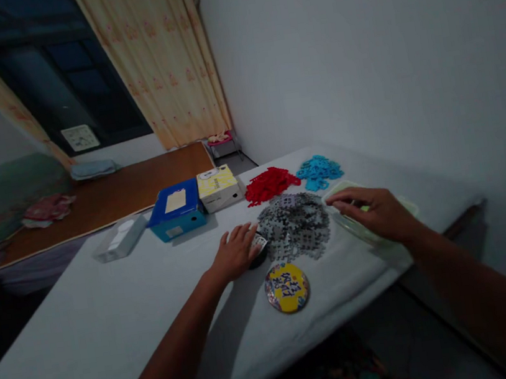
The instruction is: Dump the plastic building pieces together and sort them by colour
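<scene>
Here the right hand lies spread on a tray.

Grey puzzle pieces: loose, flat heap. Dark round tin: just left of the heap, mostly hidden. Pale green tray: flat, touching the heap's right edge.

Far corner crowded, near left wide open.
The grey puzzle pile fills the gap between the left hand and the right hand. The red pile and blue pile lie behind it, and the round yellow lid just in front. The blue box, yellow box and clear case line the far edge. The wall is close on the right. The table offers free passage near left.
</scene>
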`<action>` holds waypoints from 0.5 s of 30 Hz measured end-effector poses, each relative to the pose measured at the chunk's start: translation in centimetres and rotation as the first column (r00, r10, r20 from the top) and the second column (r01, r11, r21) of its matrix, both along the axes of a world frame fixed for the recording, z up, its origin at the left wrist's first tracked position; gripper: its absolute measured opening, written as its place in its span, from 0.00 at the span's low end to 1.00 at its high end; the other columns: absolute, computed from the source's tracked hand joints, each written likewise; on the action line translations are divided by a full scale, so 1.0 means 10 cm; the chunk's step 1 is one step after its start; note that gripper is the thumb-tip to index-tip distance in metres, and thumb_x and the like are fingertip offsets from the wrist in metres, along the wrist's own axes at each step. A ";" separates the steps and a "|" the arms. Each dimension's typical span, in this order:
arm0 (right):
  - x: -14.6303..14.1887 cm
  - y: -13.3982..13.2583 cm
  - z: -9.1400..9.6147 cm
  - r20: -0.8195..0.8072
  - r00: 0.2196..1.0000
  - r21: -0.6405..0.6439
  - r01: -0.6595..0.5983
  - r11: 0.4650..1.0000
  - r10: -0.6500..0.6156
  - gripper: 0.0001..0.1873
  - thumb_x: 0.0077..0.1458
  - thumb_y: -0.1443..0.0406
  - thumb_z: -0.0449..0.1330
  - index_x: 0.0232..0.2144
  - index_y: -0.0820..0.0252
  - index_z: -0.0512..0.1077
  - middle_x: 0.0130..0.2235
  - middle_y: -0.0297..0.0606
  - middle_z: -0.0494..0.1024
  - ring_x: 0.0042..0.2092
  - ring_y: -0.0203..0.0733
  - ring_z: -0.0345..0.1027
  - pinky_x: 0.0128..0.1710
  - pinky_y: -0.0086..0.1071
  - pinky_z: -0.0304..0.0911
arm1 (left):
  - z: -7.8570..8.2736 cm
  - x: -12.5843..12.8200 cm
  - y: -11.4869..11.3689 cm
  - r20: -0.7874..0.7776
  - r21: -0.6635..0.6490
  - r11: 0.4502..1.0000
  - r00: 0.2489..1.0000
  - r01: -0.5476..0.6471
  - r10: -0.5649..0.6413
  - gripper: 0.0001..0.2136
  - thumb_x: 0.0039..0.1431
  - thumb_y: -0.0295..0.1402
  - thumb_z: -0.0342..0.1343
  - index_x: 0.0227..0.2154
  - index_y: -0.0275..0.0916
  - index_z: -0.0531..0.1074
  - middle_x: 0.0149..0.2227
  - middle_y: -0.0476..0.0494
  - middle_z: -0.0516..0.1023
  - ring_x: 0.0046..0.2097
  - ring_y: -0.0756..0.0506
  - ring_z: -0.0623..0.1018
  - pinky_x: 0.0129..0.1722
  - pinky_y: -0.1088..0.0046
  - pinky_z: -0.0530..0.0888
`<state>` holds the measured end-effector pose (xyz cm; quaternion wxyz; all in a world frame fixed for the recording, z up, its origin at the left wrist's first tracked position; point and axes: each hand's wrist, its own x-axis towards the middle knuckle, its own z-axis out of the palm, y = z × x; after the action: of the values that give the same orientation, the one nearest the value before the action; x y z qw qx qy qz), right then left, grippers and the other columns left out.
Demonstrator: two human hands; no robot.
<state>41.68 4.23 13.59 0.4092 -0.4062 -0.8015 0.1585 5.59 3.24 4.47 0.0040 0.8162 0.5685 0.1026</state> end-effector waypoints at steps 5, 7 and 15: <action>1.27 0.63 -0.07 -0.243 0.836 0.028 0.514 0.857 -0.493 0.18 0.59 0.55 0.55 0.43 0.59 0.76 0.38 0.43 0.82 0.32 0.41 0.74 0.35 0.36 0.70 | 0.06 -0.13 0.07 -0.002 0.034 0.999 0.999 -0.036 0.036 0.29 0.67 0.51 0.40 0.67 0.49 0.50 0.69 0.40 0.54 0.68 0.34 0.56 0.63 0.44 0.56; 1.72 0.92 -0.34 -0.075 0.786 -0.038 0.613 0.789 -0.614 0.16 0.58 0.59 0.56 0.42 0.62 0.77 0.38 0.46 0.82 0.35 0.43 0.76 0.40 0.39 0.70 | 0.10 -0.20 0.11 0.029 0.058 0.996 0.998 -0.061 0.059 0.28 0.68 0.50 0.37 0.68 0.48 0.49 0.70 0.40 0.53 0.68 0.35 0.56 0.63 0.45 0.57; 2.13 1.33 -1.29 0.541 0.788 -0.144 0.431 0.891 -0.294 0.21 0.49 0.66 0.58 0.46 0.58 0.79 0.50 0.43 0.80 0.50 0.48 0.74 0.50 0.35 0.67 | 0.15 -0.55 0.16 0.244 0.177 0.978 0.968 -0.105 0.060 0.29 0.67 0.52 0.38 0.62 0.40 0.61 0.65 0.37 0.63 0.66 0.38 0.63 0.64 0.50 0.60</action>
<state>62.95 17.54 0.66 0.1506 -0.6307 -0.7583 0.0680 0.08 4.86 5.93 -0.0100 0.7703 0.5853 0.2529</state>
